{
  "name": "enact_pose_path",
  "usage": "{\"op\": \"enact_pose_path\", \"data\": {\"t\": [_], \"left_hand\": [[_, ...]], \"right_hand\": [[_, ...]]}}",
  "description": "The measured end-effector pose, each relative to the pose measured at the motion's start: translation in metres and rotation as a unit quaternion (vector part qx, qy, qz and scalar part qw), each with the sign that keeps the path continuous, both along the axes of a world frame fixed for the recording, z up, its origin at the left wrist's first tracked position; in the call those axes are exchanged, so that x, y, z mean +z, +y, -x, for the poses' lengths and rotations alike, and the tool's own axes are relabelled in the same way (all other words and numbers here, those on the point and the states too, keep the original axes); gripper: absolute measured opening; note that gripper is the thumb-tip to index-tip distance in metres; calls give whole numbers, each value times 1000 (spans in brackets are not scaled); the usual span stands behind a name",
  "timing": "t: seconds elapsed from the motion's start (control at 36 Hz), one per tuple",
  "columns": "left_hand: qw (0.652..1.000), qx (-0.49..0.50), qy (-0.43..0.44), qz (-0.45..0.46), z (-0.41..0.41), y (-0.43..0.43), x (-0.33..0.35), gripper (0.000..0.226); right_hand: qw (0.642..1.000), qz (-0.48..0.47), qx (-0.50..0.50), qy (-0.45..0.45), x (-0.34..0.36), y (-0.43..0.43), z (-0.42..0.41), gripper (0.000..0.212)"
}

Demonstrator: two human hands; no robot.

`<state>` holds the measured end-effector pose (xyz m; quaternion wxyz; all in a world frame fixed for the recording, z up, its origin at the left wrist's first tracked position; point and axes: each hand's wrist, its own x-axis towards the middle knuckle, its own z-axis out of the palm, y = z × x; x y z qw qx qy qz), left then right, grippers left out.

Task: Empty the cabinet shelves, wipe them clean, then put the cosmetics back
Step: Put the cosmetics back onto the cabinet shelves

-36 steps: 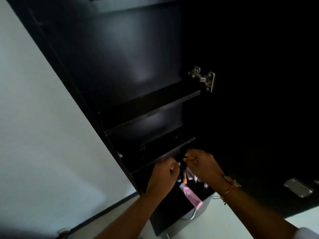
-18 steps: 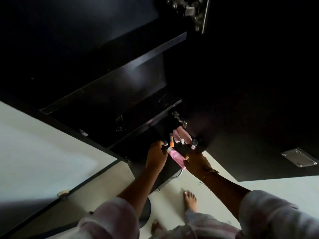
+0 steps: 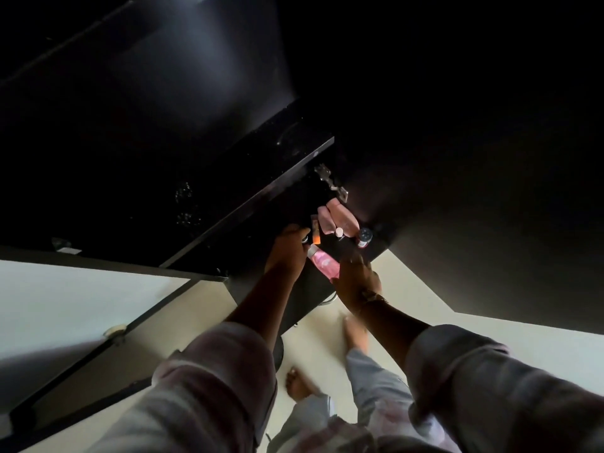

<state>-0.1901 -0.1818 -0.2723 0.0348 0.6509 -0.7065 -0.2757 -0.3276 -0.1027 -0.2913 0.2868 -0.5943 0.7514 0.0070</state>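
Two hands reach down into the lowest compartment of a dark cabinet (image 3: 196, 93), where the cosmetics stand packed close together. My right hand (image 3: 356, 279), blurred, grips the lower end of a pink bottle (image 3: 322, 263), which lies tilted with its white cap pointing toward the left hand (image 3: 287, 253). That hand has its fingers curled beside a small dark item. I cannot tell whether it grips it. I also cannot tell whether the bottle is going in or coming out. Either way, I judge the step calls for a firmer hold nearer the bottle's middle, since an end grip lets it swing. It also wants a slow path through the gap, with the left hand steadying the neighbours. Just behind the bottle are an orange tube (image 3: 316, 232), two pink tubes (image 3: 336, 217) leaning at the back, and a small bottle (image 3: 363, 238) with a red label to the right. All are near enough to topple. The edge of the shelf (image 3: 261, 194) above runs just over the knuckles. A metal hinge (image 3: 330, 183) juts out just above the tubes, and the open door (image 3: 457, 158) closes off the right side. Light in here is poor. Below, bare feet (image 3: 356, 335) stand on a pale floor (image 3: 408, 299), right under anything that drops.
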Motion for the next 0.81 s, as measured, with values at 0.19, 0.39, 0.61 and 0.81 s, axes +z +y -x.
{"op": "enact_pose_path", "data": {"t": [0.19, 0.39, 0.61, 0.81], "left_hand": [[1000, 1, -16, 12, -3, -2, -12, 28], [1000, 23, -20, 1, -6, -3, -23, 23], [999, 34, -15, 12, -8, -6, -28, 20], [997, 57, -13, 49, -20, 12, -8, 24]], "right_hand": [[1000, 18, 3, -3, -11, -5, 0, 41], [999, 1, 1, -33, -21, -11, 1, 33], [992, -49, -43, -105, -30, -11, 4, 15], [985, -40, -84, -142, -11, -6, 5, 28]]}}
